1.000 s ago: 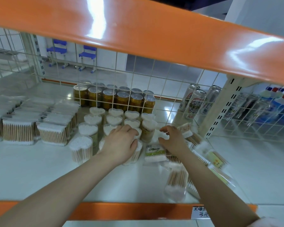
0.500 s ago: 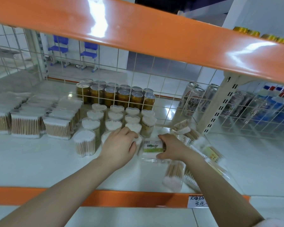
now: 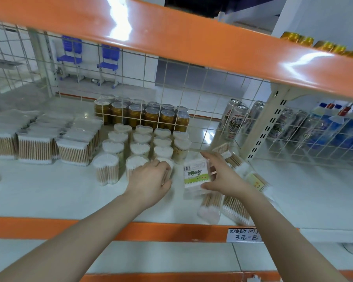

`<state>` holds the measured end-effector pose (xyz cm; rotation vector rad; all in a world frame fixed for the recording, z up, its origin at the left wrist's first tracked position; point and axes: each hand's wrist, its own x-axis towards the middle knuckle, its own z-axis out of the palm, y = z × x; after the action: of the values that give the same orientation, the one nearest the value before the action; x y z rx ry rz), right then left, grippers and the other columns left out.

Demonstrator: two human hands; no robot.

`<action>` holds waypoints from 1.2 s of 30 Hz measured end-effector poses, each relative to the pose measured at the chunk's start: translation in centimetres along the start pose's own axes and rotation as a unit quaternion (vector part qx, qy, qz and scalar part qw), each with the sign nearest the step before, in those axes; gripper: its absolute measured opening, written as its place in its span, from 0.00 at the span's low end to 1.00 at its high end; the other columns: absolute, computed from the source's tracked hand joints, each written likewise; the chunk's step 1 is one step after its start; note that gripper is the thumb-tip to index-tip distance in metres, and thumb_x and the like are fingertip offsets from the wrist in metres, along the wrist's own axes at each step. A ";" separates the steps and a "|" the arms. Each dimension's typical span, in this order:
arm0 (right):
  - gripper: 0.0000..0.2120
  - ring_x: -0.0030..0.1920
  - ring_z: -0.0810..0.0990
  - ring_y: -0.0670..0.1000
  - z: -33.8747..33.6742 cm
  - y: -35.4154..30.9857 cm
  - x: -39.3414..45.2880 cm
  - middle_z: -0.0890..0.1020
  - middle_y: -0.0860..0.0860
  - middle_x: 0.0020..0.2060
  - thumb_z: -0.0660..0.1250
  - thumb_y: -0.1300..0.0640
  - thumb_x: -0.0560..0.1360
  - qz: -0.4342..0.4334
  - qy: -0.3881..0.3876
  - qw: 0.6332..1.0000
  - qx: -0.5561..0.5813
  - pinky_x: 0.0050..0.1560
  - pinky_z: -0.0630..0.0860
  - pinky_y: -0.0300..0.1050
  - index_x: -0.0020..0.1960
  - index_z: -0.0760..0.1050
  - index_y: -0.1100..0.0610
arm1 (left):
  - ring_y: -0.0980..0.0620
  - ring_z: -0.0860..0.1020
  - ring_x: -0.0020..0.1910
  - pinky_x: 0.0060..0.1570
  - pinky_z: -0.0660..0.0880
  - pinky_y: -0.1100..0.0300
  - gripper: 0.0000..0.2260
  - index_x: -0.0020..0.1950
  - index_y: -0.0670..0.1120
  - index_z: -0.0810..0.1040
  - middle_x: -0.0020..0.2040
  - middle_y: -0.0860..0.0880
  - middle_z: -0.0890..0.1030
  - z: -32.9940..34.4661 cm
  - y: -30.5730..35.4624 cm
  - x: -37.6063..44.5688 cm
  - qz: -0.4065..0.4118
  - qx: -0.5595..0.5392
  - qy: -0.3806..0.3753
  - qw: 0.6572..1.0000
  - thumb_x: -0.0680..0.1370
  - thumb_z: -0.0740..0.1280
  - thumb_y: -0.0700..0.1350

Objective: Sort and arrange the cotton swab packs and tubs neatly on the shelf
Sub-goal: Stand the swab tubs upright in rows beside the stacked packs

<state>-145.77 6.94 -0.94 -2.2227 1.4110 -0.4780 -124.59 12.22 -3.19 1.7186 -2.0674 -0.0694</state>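
Heart-shaped clear tubs of cotton swabs [image 3: 140, 148] stand in rows mid-shelf. My left hand [image 3: 151, 181] grips the front tub [image 3: 167, 162] of the third row, its fingers curled round the side. Just to the right, my right hand [image 3: 222, 176] holds a green-labelled swab pack [image 3: 195, 174] upright, thumb under it and fingers over its top and right side. Loose swab packs [image 3: 231, 206] lie jumbled under and behind my right wrist. Rectangular swab packs [image 3: 72, 152] stand in neat rows at the left.
Gold cans [image 3: 151, 117] and beer cans [image 3: 235, 121] stand behind the wire grid [image 3: 192, 78] at the back. A perforated post [image 3: 261, 129] rises right of the loose packs. An orange beam [image 3: 192, 43] overhangs the shelf. A price label [image 3: 243, 235] hangs on the front edge.
My right hand reached back, took the green-labelled pack and tipped it up from lying flat, next to the tubs. My left hand stayed on the front tub.
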 end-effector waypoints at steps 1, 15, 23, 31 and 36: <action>0.42 0.54 0.69 0.44 -0.2 -0.2 -0.4 0.62 0.45 0.63 0.74 0.64 0.66 -0.004 -0.003 1.000 0.008 0.51 0.70 0.29 0.74 0.55 0.53 | 0.49 0.72 0.57 0.52 0.69 0.58 0.17 0.65 0.49 0.70 0.59 0.50 0.73 0.0 0.1 0.1 0.000 0.005 -0.003 1.000 0.78 0.60 0.52; 0.43 0.58 0.70 0.43 0.2 -2.9 -2.3 0.62 0.43 0.64 0.74 0.65 0.67 -0.073 -0.023 0.995 0.065 0.54 0.67 0.24 0.74 0.55 0.49 | 0.45 0.73 0.55 0.52 0.72 0.52 0.21 0.68 0.51 0.68 0.57 0.49 0.78 -0.5 0.1 0.3 0.008 -0.096 -0.048 0.994 0.74 0.61 0.42; 0.30 0.52 0.77 0.49 1.0 -2.8 -1.4 0.73 0.54 0.58 0.71 0.67 0.69 -0.048 0.002 0.991 0.129 0.52 0.74 0.36 0.67 0.66 0.53 | 0.54 0.71 0.42 0.39 0.66 0.61 0.14 0.61 0.47 0.74 0.49 0.50 0.80 -1.1 -0.1 -0.1 -0.058 -0.173 0.002 0.983 0.75 0.65 0.42; 0.20 0.46 0.79 0.49 0.8 -3.3 -1.3 0.80 0.50 0.47 0.69 0.69 0.70 -0.029 0.028 0.976 0.214 0.48 0.76 0.43 0.51 0.71 0.47 | 0.52 0.74 0.42 0.35 0.65 0.68 0.09 0.52 0.43 0.75 0.41 0.50 0.77 -1.4 -0.7 -0.7 -0.072 -0.203 0.030 0.976 0.73 0.69 0.43; 0.16 0.39 0.77 0.49 1.0 -3.7 -0.8 0.79 0.49 0.40 0.68 0.69 0.71 0.008 0.065 0.957 0.283 0.45 0.77 0.49 0.49 0.69 0.51 | 0.50 0.75 0.46 0.42 0.68 0.60 0.12 0.50 0.43 0.77 0.47 0.48 0.79 -1.0 -1.4 -0.8 -0.083 -0.204 0.040 0.975 0.70 0.72 0.45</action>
<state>-142.78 9.23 0.21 -1.7386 1.1616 -0.9085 -122.84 12.93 -2.94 1.5992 -1.7024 -0.4380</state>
